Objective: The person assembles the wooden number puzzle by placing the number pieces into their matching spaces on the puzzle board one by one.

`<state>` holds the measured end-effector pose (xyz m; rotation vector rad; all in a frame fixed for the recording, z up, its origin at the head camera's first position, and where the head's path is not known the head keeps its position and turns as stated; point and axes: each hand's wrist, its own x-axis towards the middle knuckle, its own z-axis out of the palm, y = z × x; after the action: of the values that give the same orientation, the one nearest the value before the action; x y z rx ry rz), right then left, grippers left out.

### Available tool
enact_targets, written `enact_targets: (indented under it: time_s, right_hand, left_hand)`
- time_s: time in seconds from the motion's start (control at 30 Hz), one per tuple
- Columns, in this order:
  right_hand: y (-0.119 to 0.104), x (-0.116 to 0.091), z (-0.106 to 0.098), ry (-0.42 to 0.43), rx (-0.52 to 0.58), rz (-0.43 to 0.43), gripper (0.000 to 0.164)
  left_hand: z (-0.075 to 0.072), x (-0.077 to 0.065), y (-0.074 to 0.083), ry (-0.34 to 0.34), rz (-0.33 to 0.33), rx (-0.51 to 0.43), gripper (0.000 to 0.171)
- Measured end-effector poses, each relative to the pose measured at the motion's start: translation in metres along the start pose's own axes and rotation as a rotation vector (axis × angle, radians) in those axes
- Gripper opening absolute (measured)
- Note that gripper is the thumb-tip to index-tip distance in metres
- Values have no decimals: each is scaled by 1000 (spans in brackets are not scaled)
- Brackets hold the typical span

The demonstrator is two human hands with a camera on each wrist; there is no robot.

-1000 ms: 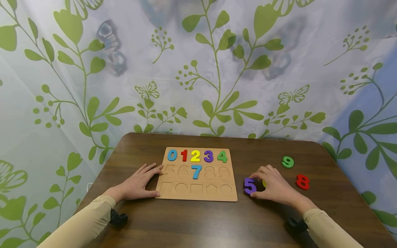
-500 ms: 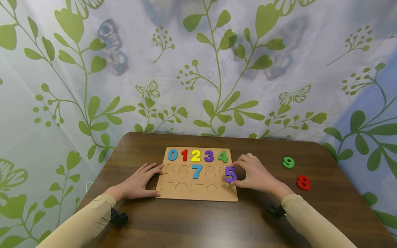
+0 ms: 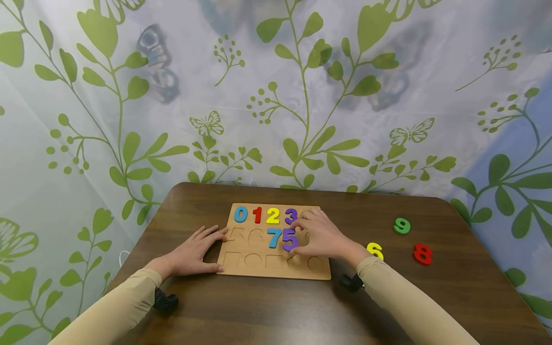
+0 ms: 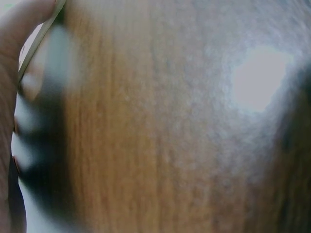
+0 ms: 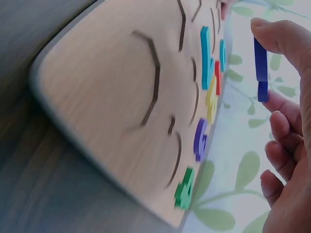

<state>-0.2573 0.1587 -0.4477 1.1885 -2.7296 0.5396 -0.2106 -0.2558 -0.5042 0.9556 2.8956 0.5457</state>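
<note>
Between thumb and fingers, my right hand (image 3: 319,235) pinches a purple number 5 (image 3: 290,239). In the right wrist view the 5 (image 5: 261,68) shows edge-on, raised above the wooden number board (image 3: 258,271). My left hand (image 3: 194,254) rests at the board's left edge, thumb and fingertips touching it, fingers spread. A blue 0 (image 3: 240,214), red 1 (image 3: 257,215), yellow 2 (image 3: 273,215) and purple 3 (image 3: 291,215) sit in the top row. The green 4 (image 5: 184,189) is hidden by my hand in the head view. A blue 7 (image 3: 273,237) lies in the middle row.
Right of the board, a yellow 6 (image 3: 375,249), partly behind my right forearm, a green 9 (image 3: 402,225) and a red 8 (image 3: 422,254) lie on the brown table (image 3: 241,311). A patterned curtain (image 3: 258,96) hangs behind the table.
My right hand has carried the purple 5 leftward from the table to over the board, beside the blue 7. The yellow 6 has come into view. My left hand stays in place.
</note>
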Motion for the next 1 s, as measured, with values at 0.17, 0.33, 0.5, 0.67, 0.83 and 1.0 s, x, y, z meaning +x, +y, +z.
enact_targets:
  time_s: [0.17, 0.33, 0.5, 0.67, 0.83, 1.0]
  right_hand:
    - [-8, 16, 10, 1, -20, -31, 56]
    - [-18, 31, 17, -9, -4, -35, 57]
    - [-26, 45, 25, -34, -45, -19, 59]
    - [-35, 57, 32, -63, -75, -4, 57]
    - [-45, 69, 36, -87, -58, 22, 57]
    - [-55, 80, 46, -112, -52, 54, 56]
  left_hand:
    - [-1, 1, 0, -5, -4, 0, 78]
    - [-2, 1, 1, -6, -9, -3, 78]
    - [-1, 1, 1, -3, -7, -1, 77]
    - [-2, 0, 2, -3, -11, 2, 77]
    - [-2, 0, 3, -2, -16, 0, 78]
    - [-3, 0, 4, -6, -17, -4, 77]
